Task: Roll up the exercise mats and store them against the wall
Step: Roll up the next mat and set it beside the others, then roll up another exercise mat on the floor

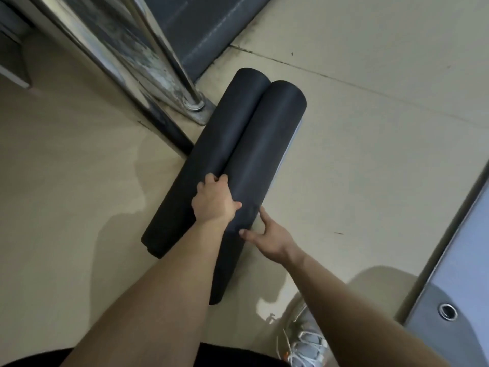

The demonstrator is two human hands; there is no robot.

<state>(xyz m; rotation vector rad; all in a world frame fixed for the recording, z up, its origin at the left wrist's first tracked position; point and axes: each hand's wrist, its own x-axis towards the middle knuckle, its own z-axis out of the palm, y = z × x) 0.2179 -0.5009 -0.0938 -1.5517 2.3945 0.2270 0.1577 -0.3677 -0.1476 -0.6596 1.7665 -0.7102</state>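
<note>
Two dark rolled exercise mats lie side by side on the beige floor, running from the lower left toward the upper right. The left roll (190, 165) lies closest to a metal frame. The right roll (264, 144) touches it along its length. My left hand (214, 200) lies on top where the two rolls meet, with fingers curled into the groove between them and the thumb on the right roll. My right hand (267, 237) touches the right roll's lower right side with spread fingers.
A chrome post with a floor foot (194, 103) and a glass panel stand just left of the rolls' far ends. A dark grey wall base (201, 41) is behind. My grey sneaker (304, 340) is at the lower right, beside a pale panel with a metal socket (447, 311).
</note>
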